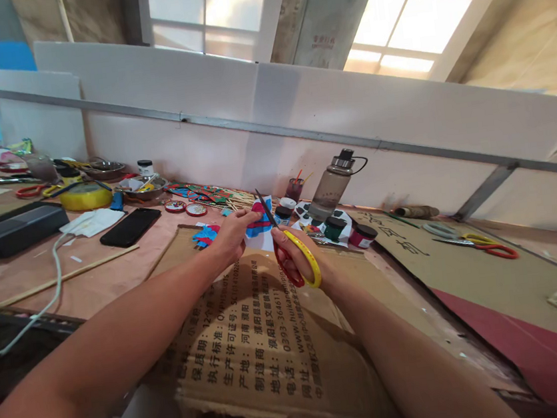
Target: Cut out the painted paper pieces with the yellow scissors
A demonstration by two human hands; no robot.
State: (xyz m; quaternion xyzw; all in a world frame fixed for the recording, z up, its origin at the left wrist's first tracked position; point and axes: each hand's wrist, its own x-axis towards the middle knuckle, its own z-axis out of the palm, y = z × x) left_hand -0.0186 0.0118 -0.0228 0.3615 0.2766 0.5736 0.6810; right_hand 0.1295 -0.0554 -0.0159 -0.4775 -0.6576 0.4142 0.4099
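Note:
My left hand (237, 232) pinches a piece of white paper (260, 240) painted in red and blue. In my right hand (301, 253) is a pair of scissors (310, 269) with one yellow and one red handle loop. Their dark blades point up and away, right beside the painted paper; whether they touch it I cannot tell. Just left of my left hand lies a blue and red paper cutout (206, 236). A printed cardboard sheet (242, 334) is spread under both hands.
A water bottle (331, 186), paint jars (362, 236) and a cup with sticks (295, 188) stand beyond my right hand. Other scissors (484, 246) lie at right. To the left are a phone (130, 227), a black box (16, 229), yellow tape (86, 195) and a white cable (58, 274).

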